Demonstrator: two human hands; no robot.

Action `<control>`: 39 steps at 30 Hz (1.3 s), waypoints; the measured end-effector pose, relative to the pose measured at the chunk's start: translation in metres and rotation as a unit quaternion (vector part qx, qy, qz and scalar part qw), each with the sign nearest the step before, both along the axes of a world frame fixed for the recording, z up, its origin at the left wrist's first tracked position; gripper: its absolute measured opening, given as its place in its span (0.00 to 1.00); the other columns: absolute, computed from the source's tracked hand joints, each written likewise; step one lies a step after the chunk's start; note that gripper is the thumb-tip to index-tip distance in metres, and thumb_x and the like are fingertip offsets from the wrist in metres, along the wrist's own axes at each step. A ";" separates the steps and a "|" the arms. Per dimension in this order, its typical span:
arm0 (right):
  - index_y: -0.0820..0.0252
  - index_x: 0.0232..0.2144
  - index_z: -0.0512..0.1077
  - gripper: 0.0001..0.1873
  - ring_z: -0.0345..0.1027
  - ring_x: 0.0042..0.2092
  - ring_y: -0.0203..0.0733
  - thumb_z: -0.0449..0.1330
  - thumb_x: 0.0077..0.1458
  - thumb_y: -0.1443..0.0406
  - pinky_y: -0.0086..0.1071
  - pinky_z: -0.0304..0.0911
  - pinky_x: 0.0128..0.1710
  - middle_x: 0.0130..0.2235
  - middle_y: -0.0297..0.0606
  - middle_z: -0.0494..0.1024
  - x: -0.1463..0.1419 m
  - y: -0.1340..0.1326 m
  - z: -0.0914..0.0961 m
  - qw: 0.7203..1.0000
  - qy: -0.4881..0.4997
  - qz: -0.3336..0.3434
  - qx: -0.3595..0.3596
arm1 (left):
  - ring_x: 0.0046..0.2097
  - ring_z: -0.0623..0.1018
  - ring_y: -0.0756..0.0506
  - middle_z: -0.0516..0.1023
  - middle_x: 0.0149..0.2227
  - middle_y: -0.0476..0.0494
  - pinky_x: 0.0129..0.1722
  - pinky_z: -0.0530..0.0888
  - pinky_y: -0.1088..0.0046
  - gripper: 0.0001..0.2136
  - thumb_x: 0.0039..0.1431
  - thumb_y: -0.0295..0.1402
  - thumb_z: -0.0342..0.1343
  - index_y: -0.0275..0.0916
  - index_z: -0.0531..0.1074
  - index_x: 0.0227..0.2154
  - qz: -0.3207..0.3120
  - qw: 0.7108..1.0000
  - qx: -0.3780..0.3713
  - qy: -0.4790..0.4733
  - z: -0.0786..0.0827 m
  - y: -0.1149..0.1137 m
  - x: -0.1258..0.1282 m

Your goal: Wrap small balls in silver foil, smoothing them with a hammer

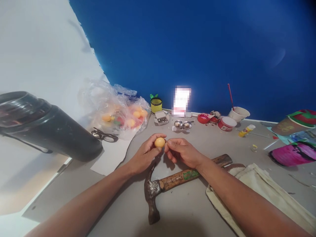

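Observation:
A small orange ball [159, 142] is pinched between the fingertips of both hands above the grey table [187, 210]. My left hand [145, 154] grips it from the left with thumb and fingers curled round it. My right hand [182, 152] meets it from the right, fingers bent. Beneath the hands lies a claw hammer [170, 184] with a wooden handle, its rusty head toward me.
A black cylinder [44, 126] lies at the left. Behind are scissors [103, 135], a clear bag of coloured balls [118, 113], a staple box [161, 118], two silver domes [182, 124], red tubs [225, 123], a white cup [238, 113] and a glue stick [247, 130]. A cloth bag [261, 194] lies right.

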State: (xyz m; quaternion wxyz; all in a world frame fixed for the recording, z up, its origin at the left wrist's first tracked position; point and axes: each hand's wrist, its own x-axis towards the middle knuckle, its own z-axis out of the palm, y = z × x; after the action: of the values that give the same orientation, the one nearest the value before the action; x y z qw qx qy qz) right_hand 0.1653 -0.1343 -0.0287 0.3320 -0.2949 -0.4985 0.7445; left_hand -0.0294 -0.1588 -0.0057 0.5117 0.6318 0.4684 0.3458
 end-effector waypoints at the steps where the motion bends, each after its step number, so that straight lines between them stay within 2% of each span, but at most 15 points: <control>1: 0.63 0.28 0.75 0.26 0.63 0.19 0.29 0.65 0.55 0.44 0.23 0.54 0.20 0.21 0.31 0.74 0.000 0.000 0.000 1.000 -0.007 0.005 0.009 | 0.40 0.74 0.45 0.77 0.40 0.45 0.42 0.70 0.69 0.20 0.64 0.38 0.52 0.41 0.69 0.58 -0.005 1.000 0.005 0.012 0.001 -0.001 0.000; 8: 0.62 0.27 0.75 0.29 0.56 0.17 0.28 0.61 0.57 0.42 0.24 0.49 0.19 0.17 0.27 0.68 0.002 0.001 0.000 0.993 -0.094 -0.013 0.068 | 0.44 0.75 0.42 0.78 0.46 0.41 0.46 0.71 0.66 0.25 0.66 0.37 0.51 0.39 0.65 0.64 0.000 0.994 0.058 0.097 0.003 -0.005 0.003; 11: 0.62 0.27 0.75 0.29 0.52 0.17 0.28 0.60 0.57 0.41 0.25 0.47 0.18 0.16 0.26 0.64 0.003 0.001 0.000 0.990 -0.117 -0.013 0.080 | 0.44 0.75 0.42 0.79 0.47 0.41 0.45 0.71 0.68 0.22 0.64 0.37 0.54 0.39 0.70 0.61 0.011 0.996 0.058 0.072 0.002 -0.004 0.002; 17: 0.62 0.29 0.77 0.28 0.49 0.18 0.28 0.61 0.57 0.42 0.25 0.44 0.18 0.16 0.24 0.60 0.005 0.001 -0.001 0.992 -0.102 -0.015 0.078 | 0.41 0.76 0.42 0.80 0.39 0.43 0.39 0.70 0.70 0.20 0.61 0.36 0.59 0.40 0.74 0.56 0.021 1.000 0.020 -0.008 0.000 -0.001 0.001; 23: 0.64 0.29 0.79 0.28 0.47 0.18 0.28 0.64 0.54 0.42 0.26 0.42 0.19 0.15 0.24 0.59 0.007 0.001 -0.002 0.991 -0.115 -0.004 0.070 | 0.46 0.76 0.40 0.80 0.47 0.40 0.47 0.71 0.67 0.20 0.60 0.34 0.60 0.40 0.75 0.55 0.029 0.997 0.067 0.016 0.002 -0.005 0.002; 25: 0.64 0.29 0.80 0.28 0.47 0.19 0.28 0.65 0.54 0.42 0.26 0.42 0.19 0.15 0.25 0.60 0.007 0.001 -0.001 0.989 -0.127 -0.002 0.076 | 0.46 0.76 0.41 0.79 0.46 0.41 0.48 0.71 0.66 0.20 0.60 0.34 0.60 0.41 0.73 0.56 0.025 0.999 0.045 -0.013 0.002 -0.005 0.002; 27: 0.64 0.28 0.80 0.28 0.49 0.19 0.28 0.65 0.54 0.43 0.26 0.44 0.19 0.16 0.26 0.62 0.006 0.001 0.000 0.989 -0.126 -0.003 0.083 | 0.45 0.76 0.42 0.78 0.44 0.42 0.46 0.71 0.67 0.21 0.60 0.35 0.61 0.41 0.71 0.56 0.003 0.996 -0.003 -0.085 0.000 -0.003 0.000; 30: 0.63 0.27 0.80 0.26 0.52 0.20 0.28 0.65 0.54 0.44 0.25 0.48 0.20 0.18 0.29 0.66 0.005 0.002 0.002 0.992 -0.092 -0.020 0.081 | 0.41 0.76 0.45 0.77 0.40 0.43 0.40 0.70 0.70 0.20 0.58 0.35 0.64 0.40 0.71 0.53 -0.042 0.972 -0.079 -0.219 -0.003 0.003 -0.002; 32: 0.62 0.27 0.80 0.25 0.54 0.20 0.29 0.66 0.54 0.45 0.25 0.49 0.20 0.19 0.30 0.67 0.005 0.002 0.001 0.995 -0.059 -0.036 0.072 | 0.39 0.75 0.47 0.77 0.39 0.43 0.38 0.69 0.72 0.18 0.56 0.34 0.67 0.39 0.74 0.49 -0.041 0.955 -0.105 -0.274 -0.005 0.006 -0.003; 35: 0.62 0.27 0.79 0.24 0.55 0.20 0.29 0.65 0.55 0.46 0.25 0.51 0.20 0.19 0.31 0.69 0.005 0.002 0.001 0.997 -0.021 -0.039 0.061 | 0.36 0.74 0.49 0.78 0.41 0.43 0.40 0.69 0.71 0.17 0.53 0.31 0.69 0.40 0.75 0.45 -0.023 0.941 -0.127 -0.313 -0.007 0.009 -0.003; 39: 0.62 0.28 0.78 0.23 0.58 0.20 0.29 0.64 0.56 0.47 0.25 0.51 0.21 0.21 0.32 0.72 0.004 0.001 0.002 0.999 -0.017 -0.016 0.042 | 0.36 0.75 0.49 0.78 0.37 0.45 0.41 0.70 0.70 0.15 0.56 0.32 0.67 0.40 0.75 0.46 -0.032 0.938 -0.143 -0.313 -0.009 0.008 -0.002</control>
State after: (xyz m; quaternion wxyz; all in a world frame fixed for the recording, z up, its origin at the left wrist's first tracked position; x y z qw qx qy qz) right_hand 0.1689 -0.1332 -0.0266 0.3476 -0.3013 -0.5296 0.7126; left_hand -0.0311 -0.1507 -0.0146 0.7282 0.4265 0.3090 0.4386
